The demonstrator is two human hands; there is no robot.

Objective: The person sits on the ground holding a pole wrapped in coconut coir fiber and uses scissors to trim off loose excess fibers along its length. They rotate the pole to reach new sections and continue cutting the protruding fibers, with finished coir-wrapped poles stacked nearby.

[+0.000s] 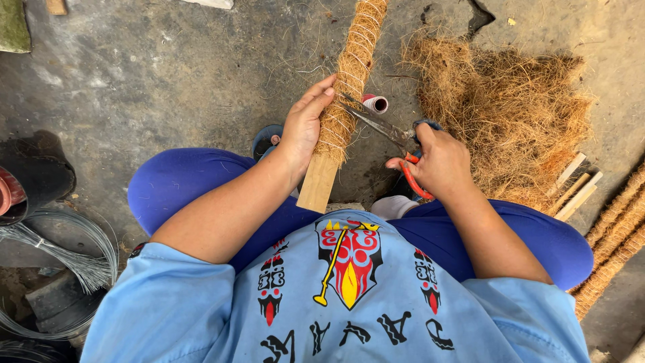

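Right now the left hand (304, 128) wraps around a stick (344, 101) covered in brown fiber and tied round and round with thin white string (353, 64). The stick lies in the middle of the view and points up to 12 o'clock, and its bare wood end pokes down toward the person's lap. The right hand (440, 161) has its fingers through the red handles of the scissors (386, 131), and the blades are a little open and point to 10 o'clock, with the tips touching the fiber just beside the left fingers. That is the risky part, I think: the tips sit so near those fingers that a slip could nick them. A snip in the wrong spot could also cut a loop that holds the fiber on, and then the wrap might come loose. If the left hand lets go a bit, the stick could roll and the blades could miss. A small spool (375, 103) lies on the ground at 1 o'clock from the left hand, partly hidden behind the stick. A big loose pile of fiber (510, 107) sits at 2 o'clock, right on the floor, not in any box or tub. At 9 o'clock a dark, round thing (13, 191) with a red rim shows at the edge, and I cannot tell what is in it. Below it lie coils of grey wire (60, 249). At 4 o'clock, 3 more wrapped sticks (615, 235) lie side by side.
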